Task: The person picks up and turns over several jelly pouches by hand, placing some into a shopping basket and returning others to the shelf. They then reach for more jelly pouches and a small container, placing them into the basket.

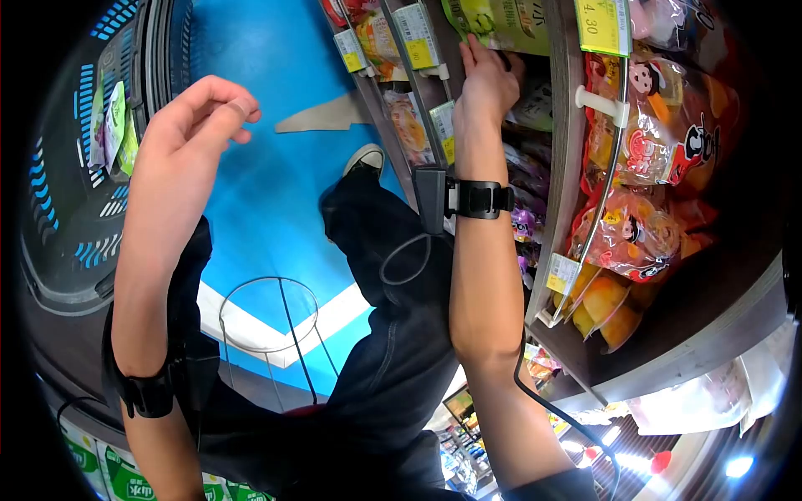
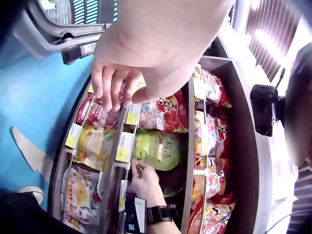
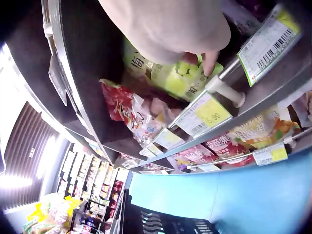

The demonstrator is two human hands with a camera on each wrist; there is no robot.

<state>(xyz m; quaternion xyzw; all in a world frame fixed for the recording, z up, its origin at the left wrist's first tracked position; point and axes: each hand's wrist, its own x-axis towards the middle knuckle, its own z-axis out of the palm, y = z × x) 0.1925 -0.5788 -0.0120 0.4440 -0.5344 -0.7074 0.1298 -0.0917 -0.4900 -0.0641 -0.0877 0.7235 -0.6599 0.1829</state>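
My right hand reaches into a shelf compartment, its fingers stretched out to the edge of a green plastic snack bag with pale fruit printed on it. In the left wrist view the fingertips touch the lower left of that green bag, just behind the price-tag rail. The right wrist view has a fingertip at the bag's front corner, with part of the hand covering its top. My left hand hangs in the air above the blue floor, near the basket, fingers loosely curled with nothing in them.
A dark shopping basket on the left contains green and purple packets. Red snack bags fill the shelf tier on the right. Price tags hang along the metal rails. The person's shoe is on the blue floor.
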